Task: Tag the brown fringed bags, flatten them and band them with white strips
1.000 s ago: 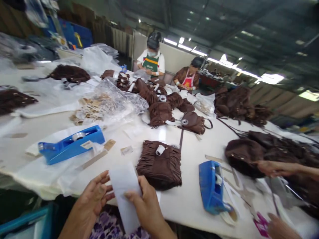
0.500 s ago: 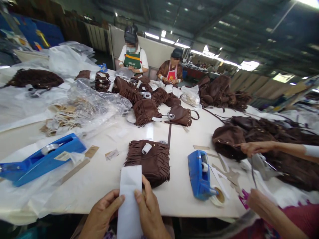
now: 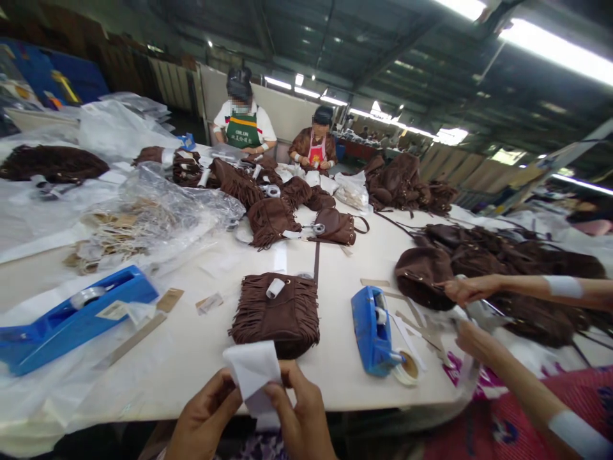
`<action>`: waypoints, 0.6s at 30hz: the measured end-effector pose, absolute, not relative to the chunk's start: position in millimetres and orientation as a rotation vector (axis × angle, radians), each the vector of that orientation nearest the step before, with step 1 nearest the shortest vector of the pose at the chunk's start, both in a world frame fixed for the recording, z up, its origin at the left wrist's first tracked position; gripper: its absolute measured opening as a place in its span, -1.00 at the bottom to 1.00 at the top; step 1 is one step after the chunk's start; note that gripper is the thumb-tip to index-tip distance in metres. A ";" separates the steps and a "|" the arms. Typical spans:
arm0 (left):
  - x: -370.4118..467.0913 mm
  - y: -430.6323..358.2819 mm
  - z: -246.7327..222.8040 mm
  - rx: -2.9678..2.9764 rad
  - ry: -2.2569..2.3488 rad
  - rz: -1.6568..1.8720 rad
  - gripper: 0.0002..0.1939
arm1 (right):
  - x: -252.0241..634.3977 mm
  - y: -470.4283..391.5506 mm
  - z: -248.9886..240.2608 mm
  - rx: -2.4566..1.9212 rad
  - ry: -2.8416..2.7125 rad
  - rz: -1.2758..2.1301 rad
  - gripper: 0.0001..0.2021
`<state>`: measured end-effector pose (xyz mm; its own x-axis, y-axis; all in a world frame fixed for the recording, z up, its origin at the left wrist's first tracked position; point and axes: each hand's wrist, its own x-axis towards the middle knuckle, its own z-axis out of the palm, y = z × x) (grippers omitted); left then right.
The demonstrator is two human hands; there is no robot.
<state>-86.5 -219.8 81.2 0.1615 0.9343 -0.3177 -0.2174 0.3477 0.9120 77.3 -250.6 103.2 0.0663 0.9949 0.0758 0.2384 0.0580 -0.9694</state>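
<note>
A white sheet of paper (image 3: pixel 253 374), bent over at its top, is held between both hands at the table's near edge. My left hand (image 3: pixel 208 409) pinches its left side with the fingers closed. On the right side my right hand (image 3: pixel 299 406) grips it between thumb and fingers. Just beyond the paper lies a brown fringed bag (image 3: pixel 278 313) with a small white roll (image 3: pixel 274 289) on its front.
Blue tape dispensers stand left (image 3: pixel 81 319) and right (image 3: pixel 371 332). A co-worker's hands (image 3: pixel 472 291) handle a dark brown bag (image 3: pixel 421 278) at the right. More brown bags (image 3: pixel 272 220) and clear plastic (image 3: pixel 177 198) lie farther back, where two people work.
The white paper, straight and long before, is now folded over at the top. The view has shifted slightly, and the co-worker's lower hand at the right has moved closer to the upper one.
</note>
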 end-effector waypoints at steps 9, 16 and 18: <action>-92.0 -223.4 81.0 1.068 1.110 0.981 -0.57 | 73.4 -260.8 94.6 -1.396 -1.509 0.641 -0.76; -95.8 -220.4 74.9 1.225 1.085 0.931 -0.61 | 72.4 -267.7 85.8 -1.483 -1.436 0.697 -0.75; -90.9 -222.2 75.3 1.215 1.061 0.889 -0.58 | 73.5 -271.5 80.8 -1.522 -1.399 0.779 -0.75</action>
<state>-90.9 -222.2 75.3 0.2839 0.9468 -0.1516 0.0164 0.1532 0.9881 73.5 -271.5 80.8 0.1612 0.9795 0.1209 0.4131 0.0443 -0.9096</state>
